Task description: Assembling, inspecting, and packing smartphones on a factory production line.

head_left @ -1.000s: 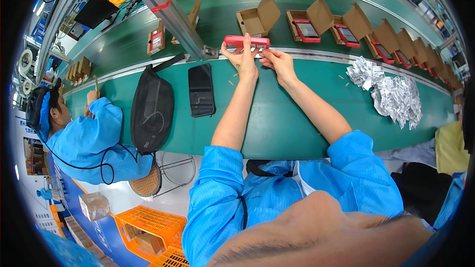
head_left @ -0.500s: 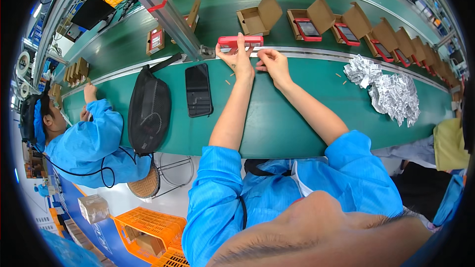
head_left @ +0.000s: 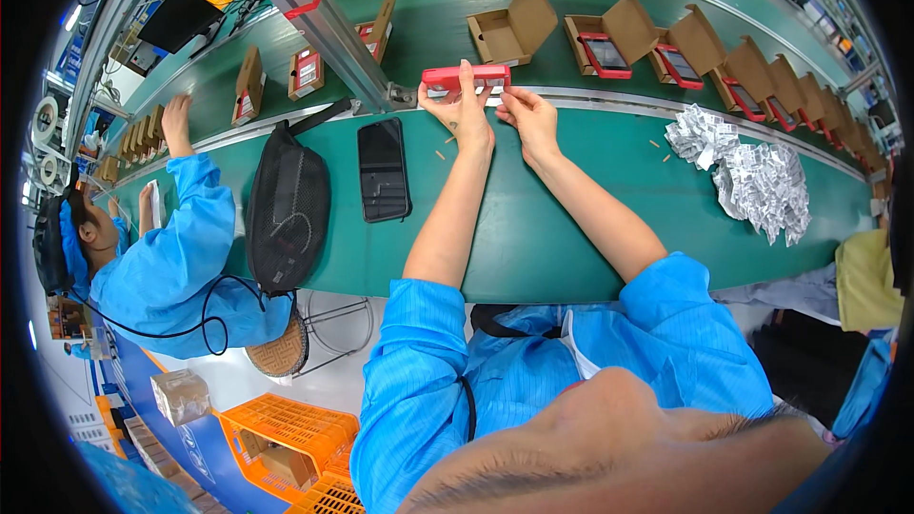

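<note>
Over the front rail of the conveyor, my left hand (head_left: 461, 116) grips a red handheld device (head_left: 484, 73), held sideways with a narrow edge facing me. Its thumb and fingers wrap around the device. My right hand (head_left: 529, 122) is pinched closed at the device's right end, its fingertips at the lower corner; anything between them is too small to make out. Beyond my hands an open cardboard box (head_left: 497, 40) sits on the green belt. To its right, another open box holds a red device with a dark screen (head_left: 606, 53).
A heap of small white printed slips (head_left: 760, 181) lies on the right of the green bench. On the left are a black phone (head_left: 383, 171) and a black mesh bag (head_left: 288, 209). A metal post (head_left: 319, 14) rises by the rail. A co-worker in blue (head_left: 171, 257) sits at left.
My right fingertips have come up to the device's right end. The boxes on the belt have shifted slightly right. The co-worker's hand has reached out over the belt, and another box stands near it.
</note>
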### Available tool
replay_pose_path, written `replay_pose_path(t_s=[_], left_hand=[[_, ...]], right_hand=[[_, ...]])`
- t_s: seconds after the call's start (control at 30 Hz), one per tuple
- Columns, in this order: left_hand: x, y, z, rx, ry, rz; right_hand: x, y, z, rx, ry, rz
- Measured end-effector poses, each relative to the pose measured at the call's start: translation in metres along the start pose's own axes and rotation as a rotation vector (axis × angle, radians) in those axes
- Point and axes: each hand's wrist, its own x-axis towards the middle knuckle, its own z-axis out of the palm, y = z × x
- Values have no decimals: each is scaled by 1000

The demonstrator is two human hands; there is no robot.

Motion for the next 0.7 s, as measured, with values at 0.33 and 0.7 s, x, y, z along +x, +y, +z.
replay_pose_path(t_s=[0.33, 0.7], left_hand=[[3, -4, -2, -7, -18, 9], [-1, -2, 2, 92, 32, 72]], right_hand=[[-4, -2, 6, -15, 37, -45], [8, -49, -8, -1248, -269, -1410]])
